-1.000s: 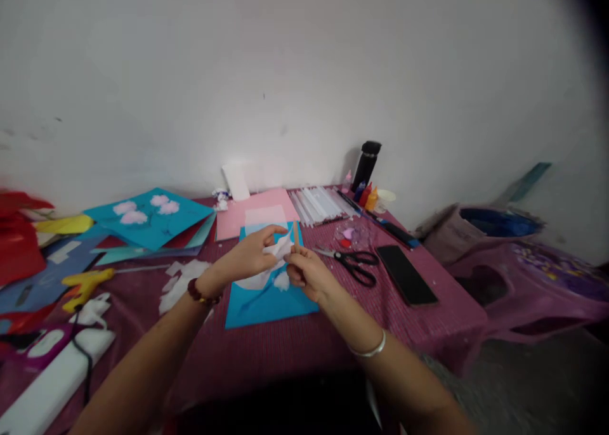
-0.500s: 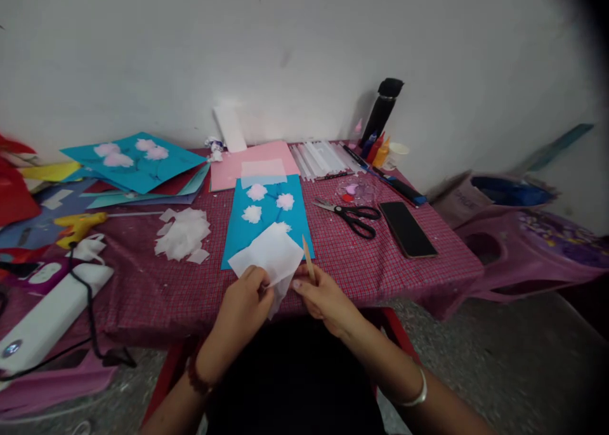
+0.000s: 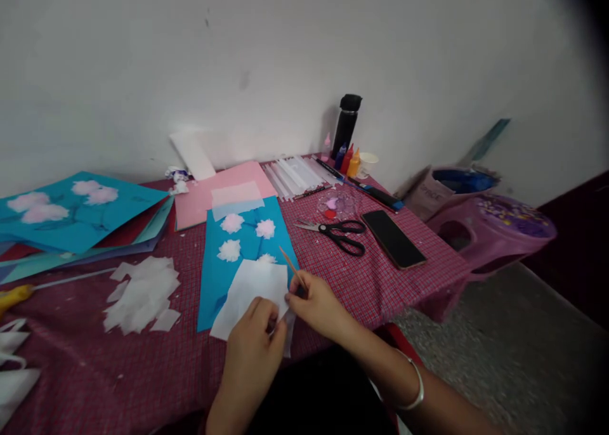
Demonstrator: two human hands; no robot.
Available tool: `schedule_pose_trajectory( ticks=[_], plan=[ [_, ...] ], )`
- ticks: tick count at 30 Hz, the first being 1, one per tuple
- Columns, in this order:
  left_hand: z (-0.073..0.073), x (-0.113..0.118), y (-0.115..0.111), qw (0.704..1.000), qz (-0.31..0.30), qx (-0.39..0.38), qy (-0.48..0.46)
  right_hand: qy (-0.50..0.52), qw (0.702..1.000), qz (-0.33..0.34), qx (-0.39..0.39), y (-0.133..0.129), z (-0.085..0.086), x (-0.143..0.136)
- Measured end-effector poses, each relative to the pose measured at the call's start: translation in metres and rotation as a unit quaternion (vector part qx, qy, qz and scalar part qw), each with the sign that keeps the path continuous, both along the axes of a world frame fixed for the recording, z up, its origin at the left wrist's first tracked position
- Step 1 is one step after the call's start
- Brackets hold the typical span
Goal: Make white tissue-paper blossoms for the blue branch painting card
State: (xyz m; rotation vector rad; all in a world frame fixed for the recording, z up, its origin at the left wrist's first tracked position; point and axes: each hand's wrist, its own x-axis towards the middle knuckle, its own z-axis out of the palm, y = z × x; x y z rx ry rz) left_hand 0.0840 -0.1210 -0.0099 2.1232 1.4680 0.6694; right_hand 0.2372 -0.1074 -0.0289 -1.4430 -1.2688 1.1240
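A thin white sheet of tissue paper (image 3: 252, 289) is pinched along its near edge by my left hand (image 3: 257, 343). It lies over the lower part of a blue sheet (image 3: 216, 276) that carries several fluffy white-pink paper flowers (image 3: 265, 229). Between the thumb and fingers of my right hand (image 3: 314, 303) is a thin pointed wooden stick (image 3: 291, 265), tilted up and to the left. My right fingertips also touch the tissue's right edge. Whether they grip it too, I cannot tell.
Left of the blue sheet lies a pile of white paper pieces (image 3: 143, 295). Black-handled scissors (image 3: 340, 232) and a phone (image 3: 394, 238) lie to the right. Behind are glue sticks (image 3: 297, 175), paint bottles (image 3: 353, 163) and a black flask (image 3: 346, 124).
My view has swung right and closer. The tissue paper now lies flatter over the blue sheet, with both hands still at its near and right edges.
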Motion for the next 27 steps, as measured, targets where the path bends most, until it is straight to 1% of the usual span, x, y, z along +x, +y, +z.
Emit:
schedule_pose_trajectory(
  ticks=[3, 6, 10, 12, 15, 18, 20, 22, 24, 27],
  plan=[
    [-0.003, -0.005, 0.001, 0.998, 0.035, -0.032, -0.044, 0.059, 0.998, 0.007, -0.011, 0.003, -0.005, 0.000],
    [-0.007, -0.011, 0.001, 0.991, 0.066, -0.067, -0.098, 0.121, 0.992, 0.012, -0.022, 0.002, -0.005, -0.001],
    [-0.016, -0.013, 0.001, 0.982, 0.091, -0.095, -0.138, 0.119, 0.993, 0.001, 0.001, 0.001, -0.003, -0.004],
    [-0.018, -0.010, 0.002, 0.984, 0.083, -0.101, -0.120, 0.121, 0.993, 0.010, -0.001, 0.000, -0.003, -0.006],
    [-0.012, -0.004, 0.004, 0.994, 0.055, -0.090, -0.034, 0.124, 0.992, 0.024, -0.006, -0.003, -0.002, -0.008],
    [-0.001, 0.003, 0.006, 0.997, 0.051, -0.023, 0.050, 0.122, 0.992, 0.031, -0.003, -0.005, -0.001, -0.008],
    [0.007, 0.006, 0.009, 0.997, 0.047, 0.009, 0.063, 0.126, 0.991, 0.034, -0.005, -0.007, 0.001, -0.007],
    [0.011, 0.005, 0.012, 0.998, 0.053, 0.022, 0.028, 0.128, 0.991, 0.027, -0.008, -0.008, 0.002, -0.005],
    [0.013, 0.001, 0.014, 0.996, 0.076, 0.025, -0.039, 0.127, 0.992, 0.017, -0.013, -0.008, 0.004, -0.002],
    [0.010, -0.007, 0.012, 0.985, 0.099, -0.016, -0.138, 0.118, 0.993, 0.014, -0.020, -0.008, 0.006, -0.001]
  ],
)
